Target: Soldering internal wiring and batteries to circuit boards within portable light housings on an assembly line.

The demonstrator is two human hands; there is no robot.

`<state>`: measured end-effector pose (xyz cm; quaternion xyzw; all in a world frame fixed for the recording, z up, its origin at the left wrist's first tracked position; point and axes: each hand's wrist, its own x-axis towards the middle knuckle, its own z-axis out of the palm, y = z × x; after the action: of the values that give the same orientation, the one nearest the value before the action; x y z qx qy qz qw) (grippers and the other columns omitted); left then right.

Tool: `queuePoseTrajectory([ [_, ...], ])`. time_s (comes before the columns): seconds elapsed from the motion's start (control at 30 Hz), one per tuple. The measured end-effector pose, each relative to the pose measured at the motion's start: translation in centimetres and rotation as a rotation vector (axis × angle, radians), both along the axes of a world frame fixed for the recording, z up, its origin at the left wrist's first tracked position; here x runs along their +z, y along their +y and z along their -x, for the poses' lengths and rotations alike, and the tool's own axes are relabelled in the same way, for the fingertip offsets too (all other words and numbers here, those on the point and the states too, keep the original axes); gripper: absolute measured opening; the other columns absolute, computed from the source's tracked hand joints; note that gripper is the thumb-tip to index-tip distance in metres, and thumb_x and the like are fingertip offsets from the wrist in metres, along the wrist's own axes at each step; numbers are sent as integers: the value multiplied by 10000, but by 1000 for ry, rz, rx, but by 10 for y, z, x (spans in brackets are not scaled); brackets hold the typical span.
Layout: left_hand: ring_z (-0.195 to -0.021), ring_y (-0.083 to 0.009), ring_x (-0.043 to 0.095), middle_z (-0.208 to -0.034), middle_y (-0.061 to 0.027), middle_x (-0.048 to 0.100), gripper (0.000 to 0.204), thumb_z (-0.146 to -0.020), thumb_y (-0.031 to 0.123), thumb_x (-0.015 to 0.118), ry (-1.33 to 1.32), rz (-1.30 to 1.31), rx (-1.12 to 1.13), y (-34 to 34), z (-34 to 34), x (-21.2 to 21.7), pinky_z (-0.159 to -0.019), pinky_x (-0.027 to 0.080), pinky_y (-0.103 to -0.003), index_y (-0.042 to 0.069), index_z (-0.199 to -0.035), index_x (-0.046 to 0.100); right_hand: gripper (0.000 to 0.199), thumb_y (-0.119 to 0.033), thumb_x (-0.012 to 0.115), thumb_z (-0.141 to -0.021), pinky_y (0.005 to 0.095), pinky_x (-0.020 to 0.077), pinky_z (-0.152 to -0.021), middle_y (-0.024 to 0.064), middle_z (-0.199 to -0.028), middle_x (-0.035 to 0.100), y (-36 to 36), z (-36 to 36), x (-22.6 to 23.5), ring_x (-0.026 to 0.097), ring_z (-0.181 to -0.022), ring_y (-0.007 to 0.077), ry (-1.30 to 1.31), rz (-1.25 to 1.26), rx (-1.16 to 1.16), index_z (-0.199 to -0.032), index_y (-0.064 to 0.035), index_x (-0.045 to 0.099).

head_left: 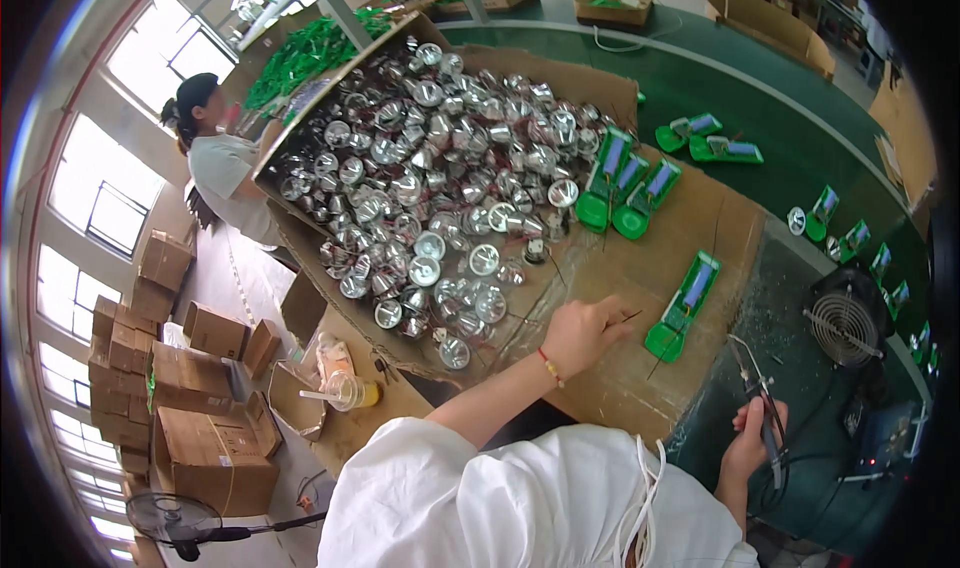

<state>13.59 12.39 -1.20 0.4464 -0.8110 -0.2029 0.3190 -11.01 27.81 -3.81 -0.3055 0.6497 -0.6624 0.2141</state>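
Observation:
My left hand (588,334) is over the cardboard, its fingers pinched on a thin dark wire (632,317). Just right of it, on the cardboard, rests a green plastic housing (667,340) with a blue-violet cylindrical battery (698,285) in it and thin wires at its ends. A soldering iron (769,430) is in my right hand (752,436), its tip pointing up and left, apart from the housing. Beyond my left hand, a large cardboard box (335,306) is heaped with silvery lamp reflectors (430,246).
Several green housings (628,183) lie by the box's right corner; others (823,214) ride the green conveyor (770,103). A round metal grille (843,326) and a soldering station (888,443) stand right. A drink cup (352,391) is at left. A person (228,173) works at far left.

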Motion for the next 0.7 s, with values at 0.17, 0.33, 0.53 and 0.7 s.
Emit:
queuePoseTrajectory([
  [0.17,-564,-217,619,-651,-102,631,120,-763,158,671,240,-383,5,2,18,2,-519,473,-299,38,-761,663,154,-66,621,-804,216,446,-510,72,-662,570,-8,-25,13,537,-536,99,-4,25,194,-896,20,532],
  [0.33,-606,-104,520,-674,-53,565,100,-761,93,690,179,-387,-1,3,29,-2,-559,414,-234,-1,-767,655,188,-78,676,-767,213,433,-528,72,-691,590,-19,-31,13,531,-549,81,193,13,275,-871,15,549],
  [0.53,-615,-113,523,-738,-53,560,102,-773,98,681,196,-424,-46,4,39,-11,-556,418,-240,2,-752,654,186,-102,672,-786,215,429,-516,42,-636,592,-20,-31,21,535,-560,63,119,-79,279,-855,16,545],
  [0.7,-633,-78,501,-758,-31,552,101,-785,79,670,239,-446,-29,1,42,-15,-562,404,-215,-8,-741,644,181,-99,666,-789,214,425,-509,37,-619,585,-25,-32,18,531,-544,60,104,-74,270,-853,13,539],
])
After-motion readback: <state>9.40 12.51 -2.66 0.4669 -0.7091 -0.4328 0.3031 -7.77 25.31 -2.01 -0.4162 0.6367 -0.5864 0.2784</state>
